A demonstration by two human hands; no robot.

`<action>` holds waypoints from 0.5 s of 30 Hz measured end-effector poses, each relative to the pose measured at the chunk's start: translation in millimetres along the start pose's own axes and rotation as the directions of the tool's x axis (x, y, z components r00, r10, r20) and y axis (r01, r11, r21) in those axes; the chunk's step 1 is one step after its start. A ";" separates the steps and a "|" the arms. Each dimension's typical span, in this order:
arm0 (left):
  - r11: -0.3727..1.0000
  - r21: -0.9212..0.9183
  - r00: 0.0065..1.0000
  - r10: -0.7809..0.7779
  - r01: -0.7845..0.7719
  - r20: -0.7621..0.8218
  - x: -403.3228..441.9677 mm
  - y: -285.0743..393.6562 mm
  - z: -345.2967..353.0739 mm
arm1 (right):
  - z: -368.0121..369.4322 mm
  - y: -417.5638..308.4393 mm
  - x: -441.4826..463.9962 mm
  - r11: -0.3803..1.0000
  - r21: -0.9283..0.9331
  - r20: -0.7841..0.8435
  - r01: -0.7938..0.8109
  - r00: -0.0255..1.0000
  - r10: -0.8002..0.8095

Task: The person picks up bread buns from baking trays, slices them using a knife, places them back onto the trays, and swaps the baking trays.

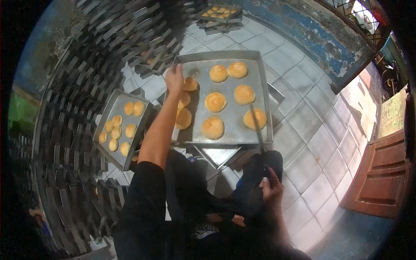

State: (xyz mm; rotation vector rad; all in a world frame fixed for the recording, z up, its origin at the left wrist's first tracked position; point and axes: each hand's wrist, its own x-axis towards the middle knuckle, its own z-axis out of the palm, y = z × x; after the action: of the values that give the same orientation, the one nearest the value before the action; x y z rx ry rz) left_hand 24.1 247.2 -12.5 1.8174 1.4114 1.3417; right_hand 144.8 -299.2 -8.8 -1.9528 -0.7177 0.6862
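A metal baking tray [203, 58] with round golden buns lies before me, above my knees. My left hand [174, 79] is closed on its far left rim. In my right hand [273, 187], low at the right by my knee, is a long thin blade-like tool [257, 125], a knife or narrow spatula; I cannot tell which. The tool points away from me, its front part crossing over the bun [255, 118] at the tray's near right. Whether it touches that bun is unclear. My left forearm partly covers the buns [183, 118] along the left side.
Left of me a smaller-looking tray [108, 151] holds several buns. Another bun tray [219, 16] stands at the far end. More metal trays [219, 156] lie beneath mine. A dark slatted stack [86, 130] fills the left; a wooden door [377, 173] is at the right.
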 end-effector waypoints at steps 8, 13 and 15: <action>0.983 0.164 0.853 -0.019 -0.079 0.522 19.7 1.8 142.4 | 9.9 44.5 25.1 0.998 -0.017 -0.169 0.056 0.984 -0.058; 0.956 0.217 0.762 0.009 -0.196 0.648 22.5 4.8 163.4 | 9.7 49.5 29.9 0.984 0.099 -0.198 0.147 0.972 -0.126; 0.960 0.244 0.718 -0.074 -0.137 0.692 28.1 7.7 160.5 | 10.4 44.4 33.0 0.982 0.089 -0.212 0.169 0.966 -0.148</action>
State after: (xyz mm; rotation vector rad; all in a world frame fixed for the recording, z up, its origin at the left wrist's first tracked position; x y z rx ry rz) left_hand 170.6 300.6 -60.4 2.2017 1.1628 0.3475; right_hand 168.9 -288.0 -58.4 -1.8145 -0.6869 0.4098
